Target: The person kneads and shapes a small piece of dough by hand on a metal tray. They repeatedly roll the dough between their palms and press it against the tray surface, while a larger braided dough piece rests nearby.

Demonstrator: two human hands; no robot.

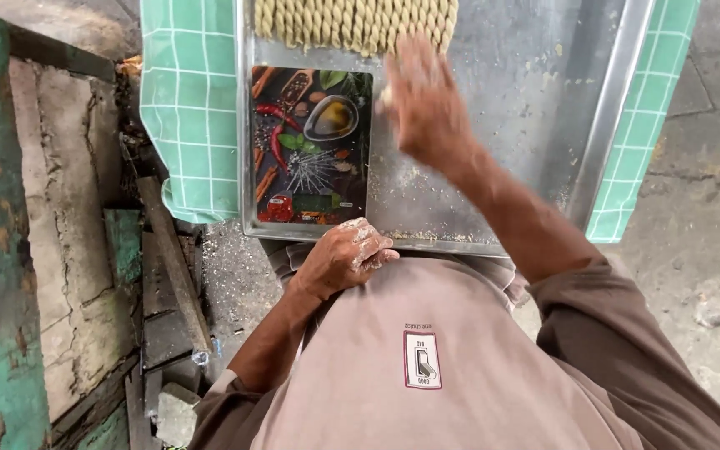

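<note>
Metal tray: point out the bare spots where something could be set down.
On the metal tray, bare metal lies right of the right hand, out to the right rim below the twisted dough rows. The left part is crowded: the printed board fills it; the left hand rests on the near rim.
</note>
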